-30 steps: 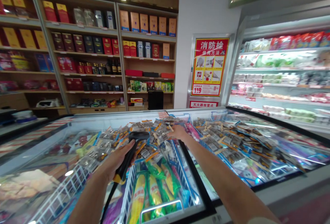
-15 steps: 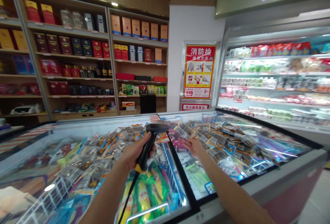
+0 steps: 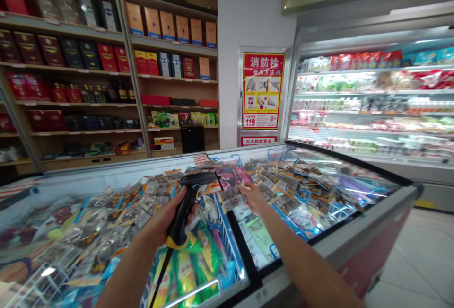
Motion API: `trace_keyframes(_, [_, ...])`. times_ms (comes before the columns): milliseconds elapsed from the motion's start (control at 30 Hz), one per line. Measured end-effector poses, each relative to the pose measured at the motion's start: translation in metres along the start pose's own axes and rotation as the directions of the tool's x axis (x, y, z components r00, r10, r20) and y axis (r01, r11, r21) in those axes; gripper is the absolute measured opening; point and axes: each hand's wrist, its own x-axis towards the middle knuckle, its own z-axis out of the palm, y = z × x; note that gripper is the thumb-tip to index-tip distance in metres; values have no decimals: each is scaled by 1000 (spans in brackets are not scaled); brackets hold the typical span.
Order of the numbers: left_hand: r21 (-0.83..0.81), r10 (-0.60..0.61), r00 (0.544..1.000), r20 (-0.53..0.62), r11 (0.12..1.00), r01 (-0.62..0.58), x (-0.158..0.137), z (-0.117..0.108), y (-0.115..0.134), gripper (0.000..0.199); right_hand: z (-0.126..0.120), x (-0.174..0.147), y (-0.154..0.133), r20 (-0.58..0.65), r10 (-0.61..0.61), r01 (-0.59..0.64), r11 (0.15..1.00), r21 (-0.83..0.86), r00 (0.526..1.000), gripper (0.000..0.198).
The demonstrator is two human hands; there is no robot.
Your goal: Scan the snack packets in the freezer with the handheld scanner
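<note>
Scanner [image 3: 183, 211] in left hand [image 3: 166, 220], fingers wrapped around the black handle, head pointing right, cord [image 3: 161, 277] hanging toward the near side. With right hand [image 3: 254, 198], grips the right end of a small packet [image 3: 231, 199] narrowly at the fingertips, left end over the black divider [image 3: 244, 246] of the freezer [image 3: 349, 239]. Both forearms [image 3: 294, 237] extended from the near side. Between scanner head and packet, only slight room. To the right, beyond the freezer's edge, tiled floor [image 3: 411, 256].
</note>
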Motion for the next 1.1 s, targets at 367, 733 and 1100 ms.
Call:
trace_keyframes(367, [62, -24, 999, -42, 998, 27, -1, -1, -2, 33, -24, -6, -15, 235, -88, 172, 915, -364, 968, 29])
trace_keyframes(733, [91, 4, 1000, -23, 996, -2, -2, 2, -3, 30, -28, 20, -12, 22, -398, 398, 914, -79, 917, 27])
trace_keyframes(1100, [71, 7, 999, 50, 997, -10, -3, 2, -5, 31, -34, 41, 4, -46, -473, 466, 878, -114, 880, 24])
